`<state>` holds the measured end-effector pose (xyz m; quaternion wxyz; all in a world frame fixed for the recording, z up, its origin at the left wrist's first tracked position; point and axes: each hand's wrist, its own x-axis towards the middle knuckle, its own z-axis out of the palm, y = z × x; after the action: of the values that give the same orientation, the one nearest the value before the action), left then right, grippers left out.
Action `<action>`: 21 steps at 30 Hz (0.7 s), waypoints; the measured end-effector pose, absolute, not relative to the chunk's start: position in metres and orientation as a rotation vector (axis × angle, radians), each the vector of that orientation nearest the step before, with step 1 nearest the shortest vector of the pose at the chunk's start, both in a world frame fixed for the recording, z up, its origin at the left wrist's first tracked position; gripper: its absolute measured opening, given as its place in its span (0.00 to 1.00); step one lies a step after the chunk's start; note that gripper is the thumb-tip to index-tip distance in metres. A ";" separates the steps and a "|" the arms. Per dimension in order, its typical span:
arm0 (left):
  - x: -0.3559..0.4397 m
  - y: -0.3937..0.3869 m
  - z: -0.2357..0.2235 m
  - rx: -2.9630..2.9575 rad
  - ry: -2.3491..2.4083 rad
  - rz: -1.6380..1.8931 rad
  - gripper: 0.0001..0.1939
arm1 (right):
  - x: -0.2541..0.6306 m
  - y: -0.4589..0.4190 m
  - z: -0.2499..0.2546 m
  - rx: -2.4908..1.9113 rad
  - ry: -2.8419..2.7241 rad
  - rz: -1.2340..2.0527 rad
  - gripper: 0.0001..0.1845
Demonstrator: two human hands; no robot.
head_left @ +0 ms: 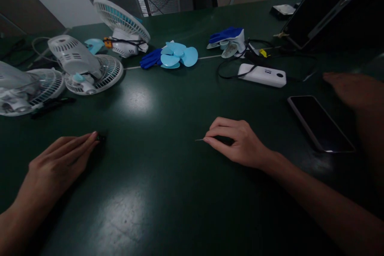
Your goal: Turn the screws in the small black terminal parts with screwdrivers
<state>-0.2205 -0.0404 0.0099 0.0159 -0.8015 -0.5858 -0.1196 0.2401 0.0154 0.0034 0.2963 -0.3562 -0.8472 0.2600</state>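
Left of the phone (321,124), the left hand (58,162) pinches 1 small dark piece (101,138) with fingers extended, and the nearer right hand (240,142), fingers curled, pinches 1 thin pin (199,140).

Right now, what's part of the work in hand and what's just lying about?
In the work:
small dark piece at left hand
thin pointed item in right hand

Likely just lying about:
phone
white device
blue glove
light-blue blades
fans, though possibly related
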 end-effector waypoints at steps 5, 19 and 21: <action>-0.210 -0.036 0.009 -2.369 -1.981 -0.570 0.17 | 0.241 0.015 0.002 -0.943 -2.258 0.677 0.09; -0.027 0.010 0.000 -3.372 -1.572 -0.904 0.09 | 0.240 0.014 0.000 -0.952 -2.320 0.603 0.09; -0.012 0.014 -0.001 -3.409 -1.506 -0.928 0.08 | 0.241 0.014 -0.001 -0.964 -2.324 0.589 0.09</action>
<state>-0.0115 0.0141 -0.0012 -0.3423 -0.8340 -0.3685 -0.2270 0.2409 0.0137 -0.0007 0.2750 -0.3586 -0.8648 0.2190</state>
